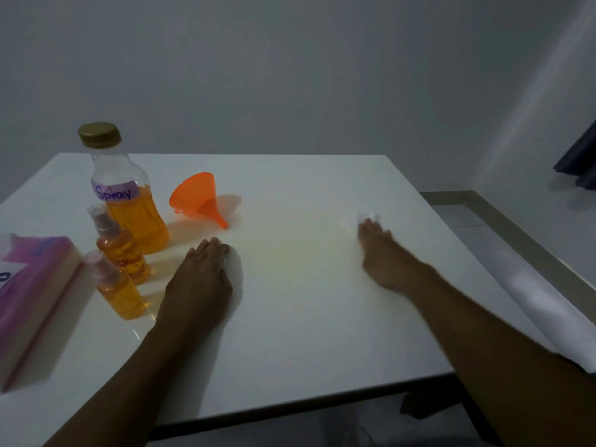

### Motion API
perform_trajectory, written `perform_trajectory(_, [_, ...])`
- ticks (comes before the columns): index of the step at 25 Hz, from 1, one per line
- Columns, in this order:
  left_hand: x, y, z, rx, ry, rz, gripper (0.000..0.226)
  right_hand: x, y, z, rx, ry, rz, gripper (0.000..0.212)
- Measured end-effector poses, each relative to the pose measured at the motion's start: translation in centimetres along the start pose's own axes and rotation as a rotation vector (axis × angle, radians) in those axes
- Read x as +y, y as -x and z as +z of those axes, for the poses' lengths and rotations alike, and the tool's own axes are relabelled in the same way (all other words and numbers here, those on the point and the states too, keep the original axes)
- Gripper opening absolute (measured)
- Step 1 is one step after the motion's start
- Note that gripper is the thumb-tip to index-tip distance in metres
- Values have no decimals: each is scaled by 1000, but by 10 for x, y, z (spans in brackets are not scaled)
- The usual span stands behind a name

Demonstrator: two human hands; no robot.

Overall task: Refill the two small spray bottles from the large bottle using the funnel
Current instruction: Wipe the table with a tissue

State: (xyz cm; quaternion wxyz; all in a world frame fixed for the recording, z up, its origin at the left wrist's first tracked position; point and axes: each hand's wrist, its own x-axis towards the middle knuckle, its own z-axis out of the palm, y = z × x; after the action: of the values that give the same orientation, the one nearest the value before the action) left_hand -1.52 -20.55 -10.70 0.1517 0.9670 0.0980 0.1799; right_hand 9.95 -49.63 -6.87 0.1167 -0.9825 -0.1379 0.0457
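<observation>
Gripping no bottle, my left hand (200,272) lies flat while my right hand (382,250) presses a tissue (362,217); both small bottles (121,285) look full and capped near-left, beside the capped large bottle (129,201) and funnel (200,198), so little remains.

We see through one head-worn camera, looking forward and down. It sits close above the white table (306,285). No second view overlaps.

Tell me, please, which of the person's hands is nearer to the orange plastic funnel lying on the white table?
The left hand, flat on the table just in front of the orange plastic funnel. The right hand rests far off to the funnel's right, on a white tissue.
</observation>
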Motion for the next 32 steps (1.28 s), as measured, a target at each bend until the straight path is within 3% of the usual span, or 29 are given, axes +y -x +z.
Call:
perform_trajectory(2, [1,1,1,-8,17,-16,42,-47,12,21,-16,-58,-139,73])
perform_trajectory(4, [-2,1,4,-15,21,-19,42,-83,39,41,-90,-10,-441,84])
perform_trajectory(7, [-5,1,4,-7,2,-5,45,-67,70,35,-158,30,-645,97])
perform_trajectory(9, [-3,4,2,-11,-24,62,48,-17,69,20,-138,33,-554,104])
perform_trajectory(12, [2,5,-2,-30,-22,62,44,50,50,-11,-84,18,-145,97])
perform_trajectory(14, [1,5,-2,-17,-29,75,48,55,25,-18,-39,20,93,82])
perform_trajectory(16, [-1,4,-1,-18,-47,110,53,20,1,-8,3,9,122,74])
perform_trajectory(21, [1,3,-2,-23,-31,94,45,-92,13,30,-152,-10,-413,89])
perform_trajectory(25, [1,4,-5,-25,-26,97,43,-39,52,21,-194,-33,-597,96])
perform_trajectory(27, [0,4,-4,-33,-21,104,43,12,53,9,-125,16,-468,94])
perform_trajectory(30, [1,3,-3,-68,-25,116,45,64,41,-13,5,17,-13,84])
perform_trajectory(32, [5,4,-4,-67,-18,110,45,65,16,-17,30,37,189,74])
